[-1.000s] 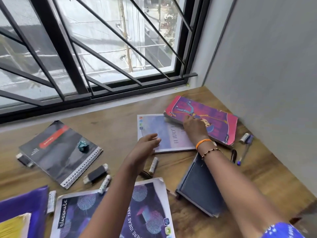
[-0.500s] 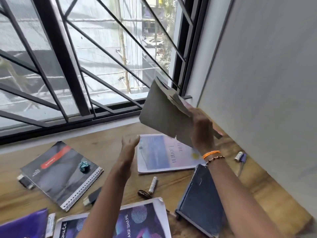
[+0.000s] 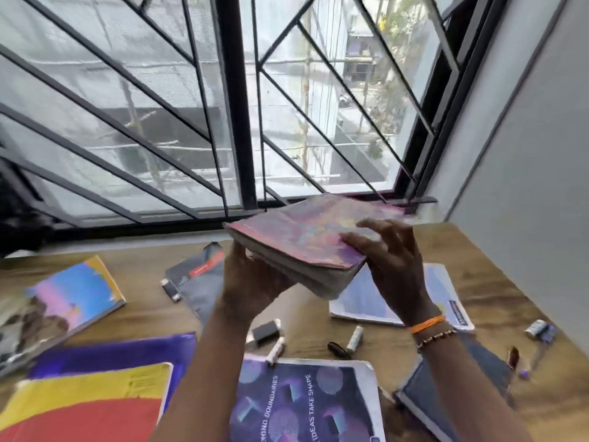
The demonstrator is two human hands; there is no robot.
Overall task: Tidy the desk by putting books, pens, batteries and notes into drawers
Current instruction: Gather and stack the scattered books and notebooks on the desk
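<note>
Thick pink-purple book (image 3: 306,240) held up off the desk (image 3: 497,301), in front of the window grille (image 3: 236,106), cover facing up, tilted, page edges toward the camera (motion-blurred, cover art unreadable). Left hand (image 3: 251,279) under its left end, palm and curled fingers cupping the bottom edge. Right hand (image 3: 389,260) on the right end, fingers (image 3: 360,240) spread over the cover, thumb side under the corner; orange thread and bead bracelet at the wrist. Gripped from both sides, touching nothing on the desk.

Directly below, flat on the wood: pale blue notebook (image 3: 439,298) partly hidden by the right forearm. Dark grey spiral notebook (image 3: 200,282) with red label behind the left wrist, small black-and-white item (image 3: 170,289) at its left edge. Near the forearms: black eraser-like block (image 3: 266,330), two white batteries (image 3: 276,348) (image 3: 355,339), dark clip (image 3: 338,349) just beside the second. Purple "ideas take shape" notebook (image 3: 302,403) at bottom centre. Dark blue hardcover book (image 3: 446,397) at bottom right, under the right arm. Far right: battery (image 3: 535,328) touching a blue pen (image 3: 541,346) (blurred), brown item (image 3: 513,357) close by. Left side: colourful book (image 3: 73,298), purple folder (image 3: 121,352), yellow-red cover (image 3: 79,409) overlapping it. Grey wall (image 3: 526,154) at right.
</note>
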